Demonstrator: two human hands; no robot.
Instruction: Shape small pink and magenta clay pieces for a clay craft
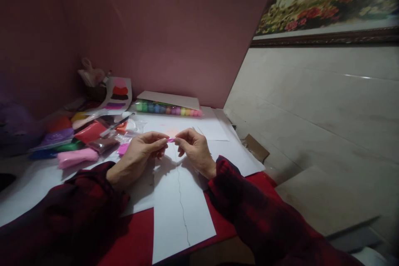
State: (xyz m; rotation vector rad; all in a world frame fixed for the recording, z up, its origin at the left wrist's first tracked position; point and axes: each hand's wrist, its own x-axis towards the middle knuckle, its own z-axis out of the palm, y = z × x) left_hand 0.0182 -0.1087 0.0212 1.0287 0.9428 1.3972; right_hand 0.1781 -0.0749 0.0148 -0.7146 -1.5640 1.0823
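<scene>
A small pink piece of modelling clay (171, 140) is pinched between both hands, above the sheets of paper. My left hand (140, 152) grips its left end with thumb and forefinger, the other fingers curled. On the other end, the thumb and forefinger of my right hand (195, 149) are closed. Below them lies a white paper sheet (174, 216) with a thin wavy dark line drawn down it. A magenta lump (124, 149), in what looks like a clear bag, lies just left of my left wrist.
Several bags of coloured clay, among them a pink one (77, 158) and a red one (92, 132), are heaped at the left. Behind stands a pack of multicoloured pots (168, 109). A sheet with coloured patches (119, 95) leans at the back left. A cardboard box (256, 148) is beyond the table's right edge.
</scene>
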